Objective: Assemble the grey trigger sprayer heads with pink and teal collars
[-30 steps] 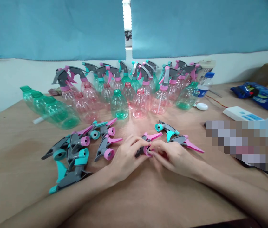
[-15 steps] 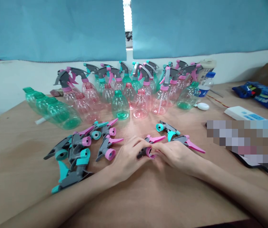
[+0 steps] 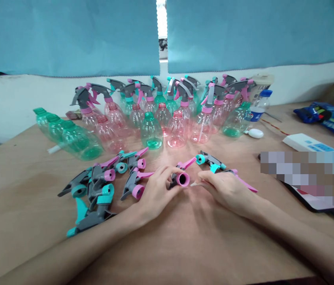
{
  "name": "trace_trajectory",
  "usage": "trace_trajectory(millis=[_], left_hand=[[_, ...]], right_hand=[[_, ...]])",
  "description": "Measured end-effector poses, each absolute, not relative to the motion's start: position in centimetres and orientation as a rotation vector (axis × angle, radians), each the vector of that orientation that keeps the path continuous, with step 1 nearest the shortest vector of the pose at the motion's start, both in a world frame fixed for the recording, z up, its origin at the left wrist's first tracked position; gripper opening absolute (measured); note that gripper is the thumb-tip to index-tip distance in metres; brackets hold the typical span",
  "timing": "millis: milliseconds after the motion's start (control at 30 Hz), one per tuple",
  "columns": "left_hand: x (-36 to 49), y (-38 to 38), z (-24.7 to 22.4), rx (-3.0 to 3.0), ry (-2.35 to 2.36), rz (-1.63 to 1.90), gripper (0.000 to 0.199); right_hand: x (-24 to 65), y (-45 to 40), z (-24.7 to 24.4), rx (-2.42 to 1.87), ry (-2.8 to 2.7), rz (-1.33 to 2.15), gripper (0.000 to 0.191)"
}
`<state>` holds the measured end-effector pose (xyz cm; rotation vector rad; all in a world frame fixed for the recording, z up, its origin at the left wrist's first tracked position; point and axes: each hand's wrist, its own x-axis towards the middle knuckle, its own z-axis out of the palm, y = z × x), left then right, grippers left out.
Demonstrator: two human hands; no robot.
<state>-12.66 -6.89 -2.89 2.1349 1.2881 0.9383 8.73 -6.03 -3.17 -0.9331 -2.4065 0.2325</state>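
Observation:
My left hand is closed around a grey and pink trigger spray head, whose round pink collar faces me with its dark opening showing. Just to the right, my right hand pinches a small pale piece between thumb and fingertips. Its tip points at the collar without touching it, and the rest is hidden by the fingers. Left of my left hand lies another pink-collared spray head. A teal and grey spray head rests beyond my right hand, beside a partly covered pink one.
Several loose spray heads are heaped at the left. Behind stand uncapped pink bottles and green bottles, with rows of bottles wearing sprayers further back. Green bottles lean at the left. A power strip and a phone-like device are at right.
My right hand has drawn back to the right from the spray head, a pale tip now showing in its pinch. In my left hand, the collar has turned to face me.

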Motion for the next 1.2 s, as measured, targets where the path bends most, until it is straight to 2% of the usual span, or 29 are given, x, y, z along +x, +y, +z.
trace_trajectory(millis=[233,367,533,700,933,1200], left_hand=[[-12.7,-6.7,-2.8,1.974,1.464,1.049,0.018],[-12.7,-6.6,-2.9,1.949,1.452,1.058,0.017],[-12.7,-6.7,-2.9,1.958,1.438,1.057,0.017],[-12.7,-6.7,-2.8,1.959,1.412,1.060,0.018],[-12.7,-6.7,-2.8,1.965,1.391,1.073,0.021],[-12.6,-6.7,-2.6,1.975,1.373,1.058,0.020]], right_hand=[[8.3,-6.0,-3.8,-0.852,-2.515,0.070,0.031],[7.8,-7.0,-3.0,-0.762,-2.536,0.157,0.023],[7.9,-6.8,-2.5,-0.855,-2.465,0.210,0.015],[8.2,-6.1,-2.7,-0.876,-2.554,0.290,0.018],[8.2,-6.2,-3.0,-0.918,-2.547,0.348,0.008],[8.3,-6.2,-2.4,-0.947,-2.571,0.448,0.010]])
